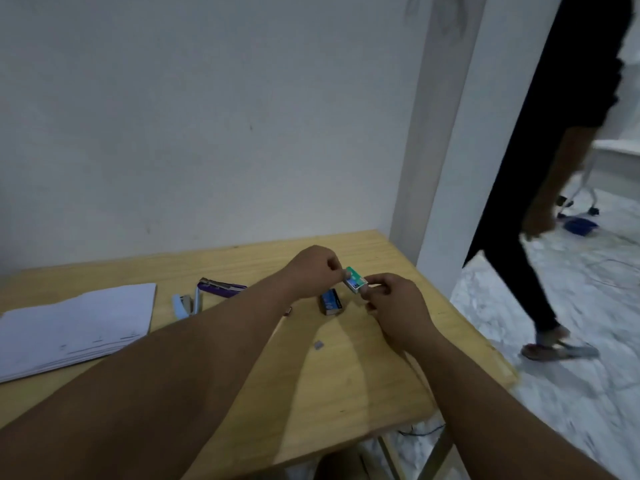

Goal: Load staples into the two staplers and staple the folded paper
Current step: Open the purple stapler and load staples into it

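Hands meet over the far right part of the wooden table (pixel 346 382). Left hand (pixel 313 271) pinches one end of a small green staple box (pixel 355 279) between thumb and curled fingers; right hand (pixel 394 299) pinches the other end, fingers curled close. Box is held clear of the table, between the two sets of fingertips.

Just below the left fingers lies a blue staple box (pixel 331 301), flat on the wood. Well left of both hands: purple stapler (pixel 221 288), and nearer still to the camera a light blue stapler (pixel 188 304), which looks hinged open, though blur makes that unsure. Further left, a stack of white paper (pixel 74 327). A small grey scrap (pixel 318 344) sits on the table beneath the right wrist.

Step in hand, as I judge it: opening the green box to get at a strip of staples. Neither stapler appears loaded yet; paper untouched.

Next move calls for sliding the inner tray out with the right fingers while the left holds the sleeve steady, then lifting one strip without breaking it.
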